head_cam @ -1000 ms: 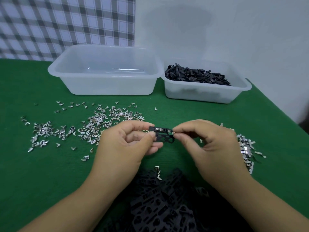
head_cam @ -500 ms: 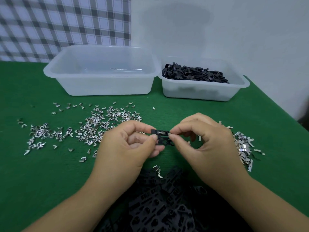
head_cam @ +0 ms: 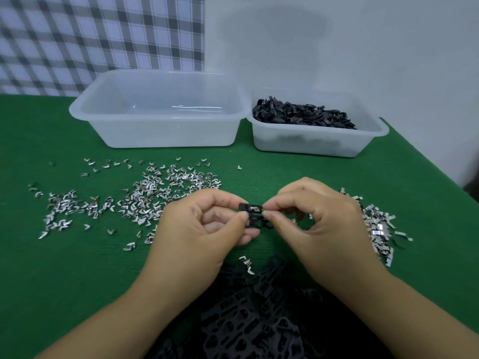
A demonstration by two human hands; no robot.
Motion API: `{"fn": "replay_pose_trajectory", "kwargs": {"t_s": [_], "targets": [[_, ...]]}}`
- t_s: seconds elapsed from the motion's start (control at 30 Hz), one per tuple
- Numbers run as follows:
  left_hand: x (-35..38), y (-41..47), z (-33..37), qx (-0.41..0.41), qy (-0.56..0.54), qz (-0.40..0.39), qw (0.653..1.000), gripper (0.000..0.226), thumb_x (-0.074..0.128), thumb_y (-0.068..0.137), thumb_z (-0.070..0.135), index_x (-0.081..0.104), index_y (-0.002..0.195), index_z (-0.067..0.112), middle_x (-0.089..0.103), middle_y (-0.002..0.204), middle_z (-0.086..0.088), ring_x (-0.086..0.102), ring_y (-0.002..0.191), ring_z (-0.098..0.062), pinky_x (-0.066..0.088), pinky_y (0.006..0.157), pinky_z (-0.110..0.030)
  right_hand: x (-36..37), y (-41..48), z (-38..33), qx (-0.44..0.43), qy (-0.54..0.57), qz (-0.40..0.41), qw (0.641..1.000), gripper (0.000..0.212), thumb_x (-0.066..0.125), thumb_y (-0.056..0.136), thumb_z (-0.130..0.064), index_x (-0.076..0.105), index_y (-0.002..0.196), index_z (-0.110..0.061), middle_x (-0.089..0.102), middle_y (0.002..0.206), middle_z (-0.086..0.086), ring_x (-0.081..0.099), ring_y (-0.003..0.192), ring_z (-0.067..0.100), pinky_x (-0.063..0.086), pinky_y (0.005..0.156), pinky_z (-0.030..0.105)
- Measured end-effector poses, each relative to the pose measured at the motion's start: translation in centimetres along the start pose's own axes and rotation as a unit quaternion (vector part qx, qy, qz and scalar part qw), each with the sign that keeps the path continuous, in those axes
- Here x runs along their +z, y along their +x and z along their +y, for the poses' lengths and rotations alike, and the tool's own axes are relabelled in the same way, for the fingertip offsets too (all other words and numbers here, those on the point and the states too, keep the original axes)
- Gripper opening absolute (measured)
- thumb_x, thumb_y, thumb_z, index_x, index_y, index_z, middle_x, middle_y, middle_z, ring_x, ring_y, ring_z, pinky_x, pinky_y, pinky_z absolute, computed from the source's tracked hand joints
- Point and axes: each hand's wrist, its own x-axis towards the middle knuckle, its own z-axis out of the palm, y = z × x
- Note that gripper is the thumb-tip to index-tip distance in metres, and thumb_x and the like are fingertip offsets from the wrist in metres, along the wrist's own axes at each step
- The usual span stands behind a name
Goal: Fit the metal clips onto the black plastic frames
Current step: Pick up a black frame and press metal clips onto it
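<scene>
The black plastic frame (head_cam: 255,216) is up off the worktop (head_cam: 77,268), pinched between my two hands in front of me. Its long axis runs left to right, and its flat face is turned toward me with the top edge uppermost. A metal clip (head_cam: 255,209) shows silver along that top edge; I judge it partly seated, though I cannot tell if it has snapped home. My left hand (head_cam: 204,229) has its grip closed on the frame's left end, thumb and forefinger. My right hand (head_cam: 316,224) pinches the right end, at the clip.

Much is left, I'd say: loose clips (head_cam: 145,198) lie spread to the left, another heap (head_cam: 375,226) to the right, and bare frames (head_cam: 248,320) are piled below my wrists. The right-hand tub (head_cam: 373,136) holds many black pieces; the left-hand tub (head_cam: 160,130) looks empty.
</scene>
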Motion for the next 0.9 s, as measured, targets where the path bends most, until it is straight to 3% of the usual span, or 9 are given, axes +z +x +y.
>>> {"fn": "replay_pose_trajectory", "kwargs": {"t_s": [0.13, 0.23, 0.37, 0.47, 0.53, 0.67, 0.77, 0.9], "targets": [[-0.1, 0.1, 0.0, 0.013, 0.028, -0.011, 0.999, 0.021, 0.064, 0.08, -0.005, 0.069, 0.078, 0.015, 0.072, 0.066, -0.01, 0.073, 0.065, -0.022, 0.057, 0.059, -0.02, -0.3, 0.1, 0.1, 0.039, 0.055, -0.03, 0.997, 0.007, 0.072, 0.074, -0.017, 0.072, 0.08, -0.02, 0.062, 0.079, -0.013, 0.055, 0.075, 0.002, 0.042, 0.066, 0.014], [-0.1, 0.2, 0.0, 0.024, 0.037, -0.02, 0.999, 0.022, 0.062, 0.081, -0.007, 0.069, 0.079, 0.014, 0.071, 0.069, -0.011, 0.073, 0.067, -0.022, 0.058, 0.063, -0.021, -0.4, 0.2, 0.1, 0.076, 0.08, -0.072, 0.991, 0.014, 0.068, 0.076, -0.022, 0.072, 0.09, -0.024, 0.063, 0.089, -0.016, 0.057, 0.085, 0.004, 0.046, 0.073, 0.024], [-0.1, 0.1, 0.0, 0.034, 0.05, -0.027, 0.998, 0.023, 0.063, 0.08, -0.007, 0.07, 0.079, 0.015, 0.071, 0.074, -0.014, 0.073, 0.07, -0.022, 0.058, 0.067, -0.021, -0.4, 0.2, -0.2, 0.094, 0.076, -0.111, 0.986, 0.016, 0.061, 0.078, -0.027, 0.071, 0.09, -0.026, 0.067, 0.084, -0.015, 0.059, 0.083, 0.004, 0.047, 0.077, 0.032], [-0.1, -0.2, 0.1, 0.045, 0.065, -0.039, 0.996, 0.01, 0.071, 0.073, 0.014, 0.072, 0.083, 0.015, 0.072, 0.079, -0.015, 0.073, 0.072, -0.022, 0.058, 0.068, -0.022, -0.5, 0.2, -0.2, 0.091, 0.068, -0.11, 0.987, 0.015, 0.059, 0.079, -0.028, 0.071, 0.088, -0.026, 0.066, 0.081, -0.015, 0.058, 0.081, 0.005, 0.047, 0.078, 0.033], [0.0, -0.2, 0.1, 0.048, 0.082, -0.037, 0.995, 0.02, 0.072, 0.065, 0.026, 0.073, 0.083, 0.017, 0.073, 0.077, -0.012, 0.072, 0.07, -0.021, 0.058, 0.067, -0.023, -0.5, 0.1, -0.3, 0.083, 0.063, -0.109, 0.989, 0.014, 0.06, 0.079, -0.027, 0.072, 0.086, -0.025, 0.067, 0.08, -0.014, 0.058, 0.08, 0.006, 0.047, 0.077, 0.033], [0.1, 0.2, -0.2, 0.032, 0.079, -0.017, 0.996, 0.018, 0.069, 0.061, 0.023, 0.073, 0.078, 0.017, 0.073, 0.069, -0.012, 0.072, 0.063, -0.022, 0.058, 0.06, -0.022, -0.8, 0.4, -0.7, 0.082, 0.042, -0.138, 0.986, 0.008, 0.067, 0.081, -0.022, 0.073, 0.086, -0.022, 0.069, 0.079, -0.011, 0.059, 0.079, 0.008, 0.047, 0.076, 0.035], [0.0, 0.3, -0.2, 0.012, 0.087, -0.012, 0.996, 0.017, 0.069, 0.061, 0.02, 0.073, 0.077, 0.018, 0.072, 0.065, -0.013, 0.071, 0.057, -0.023, 0.056, 0.052, -0.02, -2.0, 2.2, -1.1, 0.096, 0.046, -0.164, 0.981, 0.014, 0.062, 0.077, -0.032, 0.073, 0.081, -0.024, 0.069, 0.075, -0.015, 0.06, 0.074, 0.001, 0.049, 0.07, 0.022], [-0.3, 0.5, -0.1, -0.014, 0.097, -0.003, 0.995, 0.016, 0.067, 0.058, 0.02, 0.073, 0.073, 0.02, 0.07, 0.06, -0.015, 0.068, 0.049, -0.022, 0.053, 0.046, -0.02, -3.5, 9.0, 1.4, 0.146, -0.028, -0.086, 0.985, 0.017, 0.057, 0.087, -0.02, 0.072, 0.091, -0.027, 0.068, 0.087, -0.02, 0.058, 0.074, -0.007, 0.041, 0.067, 0.004]]}}
